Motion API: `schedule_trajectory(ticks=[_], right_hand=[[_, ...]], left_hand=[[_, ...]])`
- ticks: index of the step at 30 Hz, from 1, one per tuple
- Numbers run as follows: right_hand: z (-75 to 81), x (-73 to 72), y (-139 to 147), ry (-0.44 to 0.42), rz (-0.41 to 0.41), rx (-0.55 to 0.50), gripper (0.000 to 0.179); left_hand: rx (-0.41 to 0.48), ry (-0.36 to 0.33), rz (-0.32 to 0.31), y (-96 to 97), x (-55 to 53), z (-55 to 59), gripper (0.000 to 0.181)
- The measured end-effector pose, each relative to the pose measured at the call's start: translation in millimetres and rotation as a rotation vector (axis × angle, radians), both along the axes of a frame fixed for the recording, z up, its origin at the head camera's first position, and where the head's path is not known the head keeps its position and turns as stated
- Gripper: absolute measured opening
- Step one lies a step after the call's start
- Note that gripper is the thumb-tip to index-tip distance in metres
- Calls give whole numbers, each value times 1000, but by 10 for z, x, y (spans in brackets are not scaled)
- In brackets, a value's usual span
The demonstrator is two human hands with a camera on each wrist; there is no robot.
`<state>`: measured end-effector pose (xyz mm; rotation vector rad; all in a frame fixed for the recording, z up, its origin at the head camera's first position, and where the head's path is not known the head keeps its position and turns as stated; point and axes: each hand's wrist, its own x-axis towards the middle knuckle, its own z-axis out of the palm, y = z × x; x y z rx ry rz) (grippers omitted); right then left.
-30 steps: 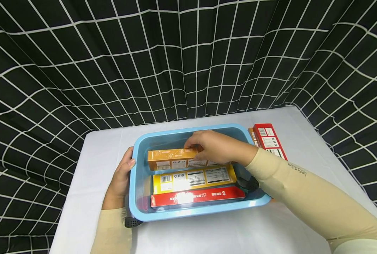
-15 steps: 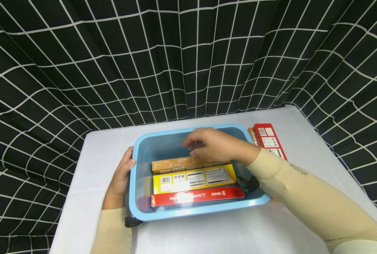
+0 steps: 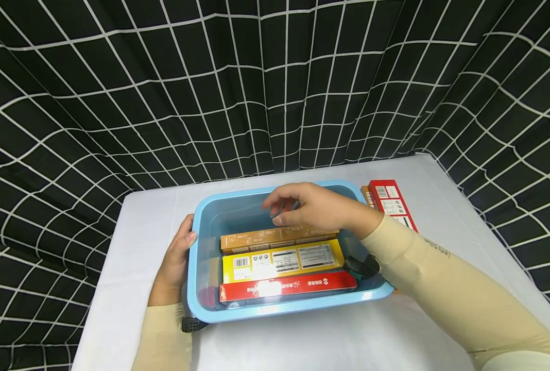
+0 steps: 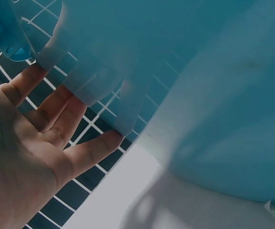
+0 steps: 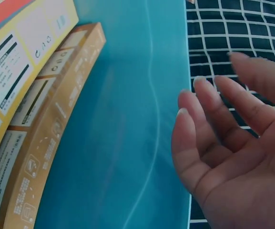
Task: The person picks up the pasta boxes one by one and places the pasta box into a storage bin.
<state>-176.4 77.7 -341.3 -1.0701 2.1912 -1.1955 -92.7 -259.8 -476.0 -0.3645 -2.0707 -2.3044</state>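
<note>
A light blue plastic bin (image 3: 205,206) stands on the white table. In it lie a long orange box (image 3: 256,239), a yellow box (image 3: 261,264) and a red box (image 3: 289,286), side by side. My left hand (image 3: 175,265) touches the bin's left outer wall; the left wrist view shows its fingers (image 4: 92,150) spread, with their tips against the blue plastic. Above the back of the bin hovers my right hand (image 3: 316,206), fingers loosely bent and holding nothing. In the right wrist view this hand (image 5: 242,148) is apart from the orange box (image 5: 56,119).
Right of the bin, a red box (image 3: 392,201) and an orange box (image 3: 367,196) lie on the table (image 3: 140,226). A black perforated piece (image 3: 363,267) shows at the bin's right end, another (image 3: 192,324) outside its front left corner. A black grid curtain (image 3: 238,93) surrounds the table.
The orange box has been lowered beside the yellow box, and my right hand has let go of it and risen slightly back and left. My left hand has stayed at the bin's side.
</note>
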Motion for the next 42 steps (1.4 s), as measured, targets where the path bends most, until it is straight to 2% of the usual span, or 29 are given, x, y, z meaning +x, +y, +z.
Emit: schedule_trajectory(ticks=[7,10,20,42], right_hand=[[-10,-42,56,-145,-33,-72,32],[-3,-49,75,-174,-36,-87,33],[-13,-80,115,-193,-52,-126,36],[43,-111,243,-205,-108,-249,46]], left_hand=[[22,-2,-10,14,6,10,51],[28,-3,-13,17,11,13,51],[23,-19,-2,16,30,10,52],[-3,-5,5,19,32,23,53]])
